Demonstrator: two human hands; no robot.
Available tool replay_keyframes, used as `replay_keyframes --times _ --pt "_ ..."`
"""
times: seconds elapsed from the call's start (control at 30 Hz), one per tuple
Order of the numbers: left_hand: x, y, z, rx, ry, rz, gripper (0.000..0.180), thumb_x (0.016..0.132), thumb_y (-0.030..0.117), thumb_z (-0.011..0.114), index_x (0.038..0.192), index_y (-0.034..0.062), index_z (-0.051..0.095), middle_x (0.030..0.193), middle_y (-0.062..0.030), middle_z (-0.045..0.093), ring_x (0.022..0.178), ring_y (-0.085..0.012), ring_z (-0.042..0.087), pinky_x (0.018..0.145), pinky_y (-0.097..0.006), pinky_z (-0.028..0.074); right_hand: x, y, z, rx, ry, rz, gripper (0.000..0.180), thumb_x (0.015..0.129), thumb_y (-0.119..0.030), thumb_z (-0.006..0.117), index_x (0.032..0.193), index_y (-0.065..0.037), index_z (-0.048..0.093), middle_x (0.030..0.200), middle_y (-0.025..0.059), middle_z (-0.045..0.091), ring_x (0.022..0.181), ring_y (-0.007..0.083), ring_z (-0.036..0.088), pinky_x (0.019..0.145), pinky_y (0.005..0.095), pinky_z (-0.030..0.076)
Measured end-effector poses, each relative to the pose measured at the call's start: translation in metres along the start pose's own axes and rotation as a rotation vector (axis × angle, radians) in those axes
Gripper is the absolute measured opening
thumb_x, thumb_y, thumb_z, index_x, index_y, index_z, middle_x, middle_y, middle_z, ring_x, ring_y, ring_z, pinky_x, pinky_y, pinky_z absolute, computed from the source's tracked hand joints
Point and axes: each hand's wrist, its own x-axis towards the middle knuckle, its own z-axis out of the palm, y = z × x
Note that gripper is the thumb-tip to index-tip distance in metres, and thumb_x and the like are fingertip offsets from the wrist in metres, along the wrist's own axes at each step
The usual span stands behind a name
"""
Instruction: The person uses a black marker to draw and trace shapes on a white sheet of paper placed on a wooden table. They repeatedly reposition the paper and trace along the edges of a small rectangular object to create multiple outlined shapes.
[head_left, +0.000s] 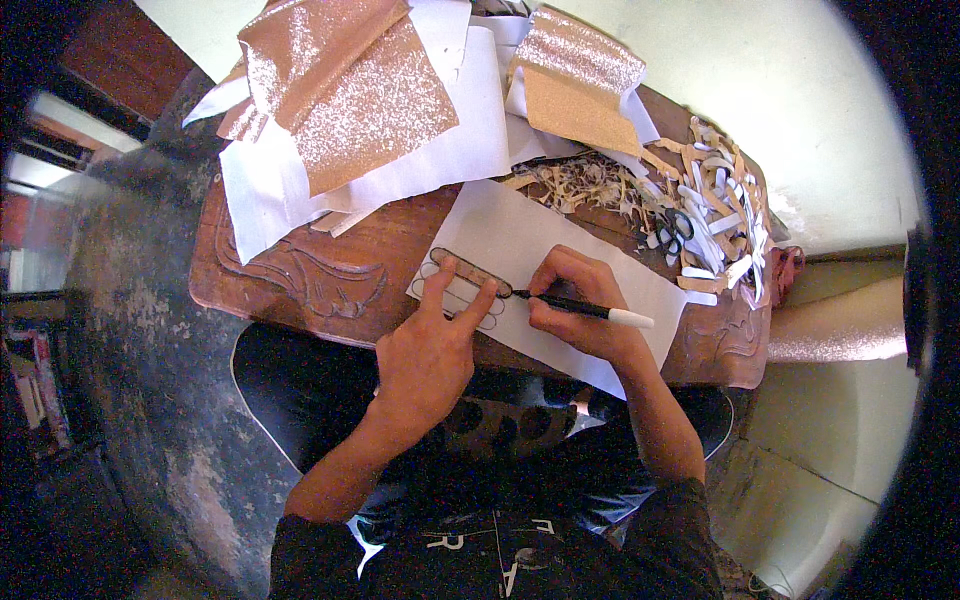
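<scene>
Pinched in the right hand point(580, 305), a black pen point(585, 308) touches the end of a long rounded brown template point(470, 271). Left hand point(432, 345) fingers, spread, press the template flat on smooth white paper point(560, 240), near the carved wooden table point(300, 275) front edge; scissors point(676, 228) lie among scraps behind.

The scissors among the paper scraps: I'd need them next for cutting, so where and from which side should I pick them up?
Take the scissors by the dark handle loops, which show on top of the scrap pile. Come from above with the right hand, probably easiest, since the blades seem partly buried under strips.
</scene>
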Motion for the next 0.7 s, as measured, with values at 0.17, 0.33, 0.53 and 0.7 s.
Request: replay_keyframes --times 0.17,0.33,0.53,0.7 --pt "0.000 0.000 0.002 -0.001 0.012 -0.001 0.057 0.083 0.005 0.062 0.135 0.0282 0.061 0.146 -0.0181 0.046 0.082 -0.0332 0.072 0.061 -0.045 0.060 0.000 0.002 0.001 0.017 0.000 -0.005 0.022 0.071 -0.017 0.076 0.080 -0.005 0.060 0.080 0.0119 0.061 0.074 0.0301 0.063 0.066 0.0377 0.050" --pt "-0.001 -0.002 0.004 -0.002 0.019 0.000 0.058 0.082 0.005 0.062 0.135 0.0284 0.061 0.148 -0.0181 0.044 0.083 -0.0335 0.073 0.062 -0.045 0.060 0.001 0.004 0.001 0.067 0.020 -0.007 0.019 0.073 -0.012 0.075 0.082 -0.005 0.060 0.080 0.0081 0.063 0.072 0.0203 0.062 0.064 0.0331 0.049" --pt "-0.001 0.003 0.000 -0.023 -0.076 -0.045 0.060 0.081 0.008 0.064 0.138 0.0262 0.058 0.153 -0.0178 0.039 0.082 -0.0332 0.072 0.064 -0.047 0.060 0.009 -0.007 -0.012 0.174 0.066 0.067 0.017 0.081 -0.001 0.071 0.090 -0.004 0.057 0.089 0.0033 0.064 0.084 0.0099 0.063 0.079 0.0259 0.053" --pt "-0.004 -0.001 0.005 -0.042 -0.044 -0.002 0.061 0.081 0.010 0.065 0.139 0.0224 0.057 0.154 -0.0145 0.038 0.078 -0.0320 0.070 0.063 -0.046 0.060 0.036 -0.012 -0.009 0.189 0.027 -0.099 0.019 0.081 0.004 0.071 0.092 -0.003 0.057 0.095 0.0051 0.064 0.089 0.0113 0.063 0.081 0.0268 0.054"
